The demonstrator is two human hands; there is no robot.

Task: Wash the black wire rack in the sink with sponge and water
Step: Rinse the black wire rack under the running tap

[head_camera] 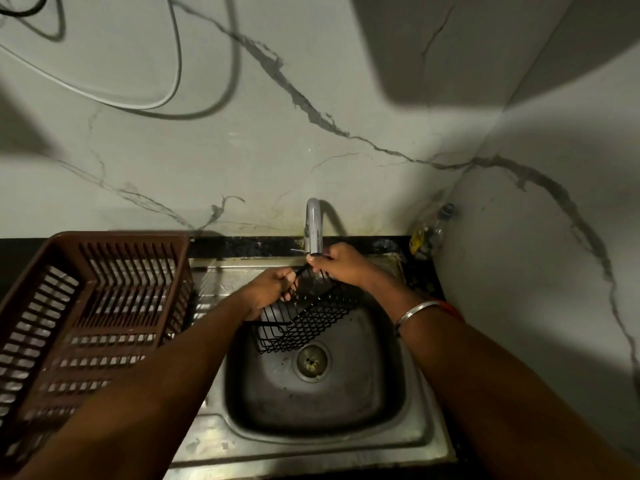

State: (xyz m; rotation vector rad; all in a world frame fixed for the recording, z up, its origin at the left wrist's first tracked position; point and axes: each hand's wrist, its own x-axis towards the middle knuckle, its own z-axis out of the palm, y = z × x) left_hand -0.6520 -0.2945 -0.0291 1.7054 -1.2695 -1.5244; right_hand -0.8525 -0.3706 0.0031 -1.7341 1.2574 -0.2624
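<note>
The black wire rack [304, 323] hangs tilted over the steel sink [419, 403], its lower end near the drain [311, 362]. My left hand [273, 289] grips the rack's left upper edge with curled fingers. My right hand [341, 264] pinches the rack's top wires right under the spout of the grey tap [313, 226]. No sponge shows in the view. Whether water runs from the spout I cannot tell.
A brown plastic dish basket [86, 317] stands on the draining board at the left. A clear bottle [429, 230] leans in the back right corner. Marble walls close in behind and to the right. A cable [173, 64] hangs on the wall.
</note>
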